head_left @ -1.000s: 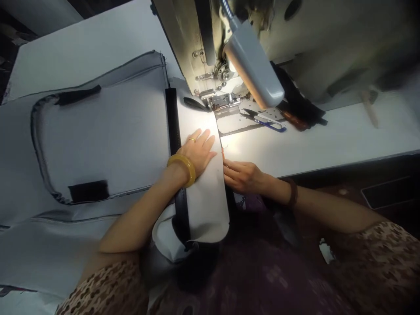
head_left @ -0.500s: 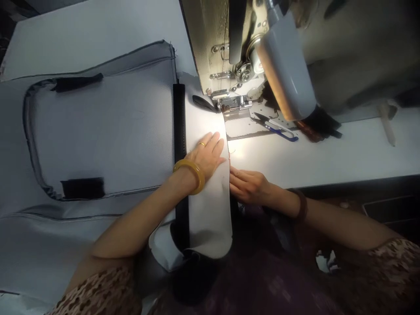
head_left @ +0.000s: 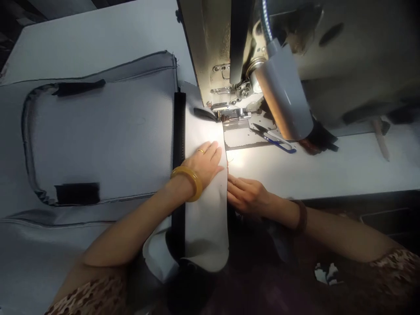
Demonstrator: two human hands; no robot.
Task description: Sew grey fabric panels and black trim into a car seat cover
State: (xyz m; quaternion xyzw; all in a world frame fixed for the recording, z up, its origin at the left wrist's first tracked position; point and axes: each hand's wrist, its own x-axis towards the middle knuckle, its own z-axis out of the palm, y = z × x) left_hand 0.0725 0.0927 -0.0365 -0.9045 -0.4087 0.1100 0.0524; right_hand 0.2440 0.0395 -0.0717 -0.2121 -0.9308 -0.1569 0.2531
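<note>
A long pale grey strip of leather-like fabric (head_left: 206, 218) runs from the sewing machine's presser foot (head_left: 218, 117) down over the table's front edge. My left hand (head_left: 205, 164) lies flat on this strip, palm down with fingers stretched out, below the foot. At the strip's right edge is my right hand (head_left: 247, 194), its fingers together and closed on that edge; the fingertips are partly hidden. A black zipper tape (head_left: 179, 140) borders the strip's left side. It joins a large grey bag panel (head_left: 108, 140) with a curved handle (head_left: 28, 144) spread out on the left.
Thread snips (head_left: 275, 141) with a blue handle lie right of the needle plate. A lamp (head_left: 285, 92) hangs over that side, in front of the machine body. Dark scraps (head_left: 323, 138) and a pale stick-shaped tool (head_left: 381, 140) lie farther right on the white table (head_left: 344, 168).
The whole view has shifted, so the machine, fabric and hands all appear slightly lower. Both hands keep nearly the same places on the strip.
</note>
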